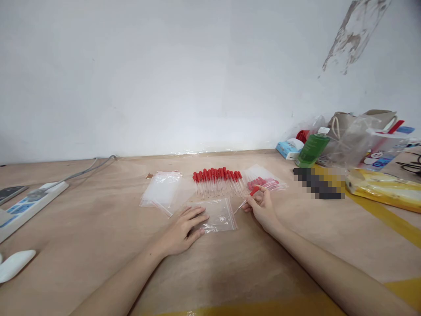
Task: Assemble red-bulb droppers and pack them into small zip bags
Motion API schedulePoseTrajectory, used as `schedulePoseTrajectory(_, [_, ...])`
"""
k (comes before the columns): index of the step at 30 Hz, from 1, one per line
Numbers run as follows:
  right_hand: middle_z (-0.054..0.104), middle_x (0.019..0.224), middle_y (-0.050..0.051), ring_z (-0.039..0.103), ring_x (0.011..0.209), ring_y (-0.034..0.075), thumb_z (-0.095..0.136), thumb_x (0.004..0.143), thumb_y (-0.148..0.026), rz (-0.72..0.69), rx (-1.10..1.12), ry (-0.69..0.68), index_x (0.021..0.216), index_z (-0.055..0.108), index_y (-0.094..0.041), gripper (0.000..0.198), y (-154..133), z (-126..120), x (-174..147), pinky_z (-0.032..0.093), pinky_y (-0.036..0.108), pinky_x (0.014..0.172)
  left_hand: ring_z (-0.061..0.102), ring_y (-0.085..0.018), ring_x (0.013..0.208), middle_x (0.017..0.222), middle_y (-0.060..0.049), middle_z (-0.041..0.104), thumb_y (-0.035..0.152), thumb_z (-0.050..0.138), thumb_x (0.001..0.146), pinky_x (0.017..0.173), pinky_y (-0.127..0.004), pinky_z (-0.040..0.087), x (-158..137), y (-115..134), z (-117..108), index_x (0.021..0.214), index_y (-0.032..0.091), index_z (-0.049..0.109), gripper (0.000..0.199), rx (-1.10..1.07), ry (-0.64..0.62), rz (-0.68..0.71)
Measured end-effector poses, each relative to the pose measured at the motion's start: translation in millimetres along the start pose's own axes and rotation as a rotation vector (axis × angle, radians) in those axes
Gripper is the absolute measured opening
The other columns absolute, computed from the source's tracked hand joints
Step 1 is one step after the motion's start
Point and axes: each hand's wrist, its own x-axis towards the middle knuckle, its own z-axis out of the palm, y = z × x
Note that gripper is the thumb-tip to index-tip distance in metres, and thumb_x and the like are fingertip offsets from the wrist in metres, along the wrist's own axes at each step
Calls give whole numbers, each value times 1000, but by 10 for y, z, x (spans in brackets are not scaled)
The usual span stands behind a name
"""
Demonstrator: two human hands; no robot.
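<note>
My left hand (185, 229) lies flat with its fingers stretched over the left part of a clear zip bag (219, 216). Between the thumb and fingers of my right hand (259, 207) is a dropper (254, 192) with a red bulb, its thin clear stem slanting down toward the bag's right edge. The stem's tip seems to be beside the bag's opening; whether it is inside I cannot tell. Behind the bag lies a row of similar red-bulbed droppers (217, 174), stems toward me. Bagged droppers (263, 182) are piled just beyond my right hand.
A stack of flat zip bags (162, 188) lies left of the row. Farther left are a power strip (33, 206) with a grey cable and a white object (16, 265). At the right stand a green bottle (313, 148), a tissue pack (289, 149) and plastic bags.
</note>
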Motion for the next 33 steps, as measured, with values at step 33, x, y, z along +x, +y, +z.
schedulePoseTrajectory(33, [58,64,-6,62,56,16,63,68,-42,95,155,-119,92,30,-25,44,-51,34,-61,51,32,57,38,-20,122,131,-1,45,34,40,89,103,-43,29,23,5,-30,122,30,49,35,-83,-2,-66])
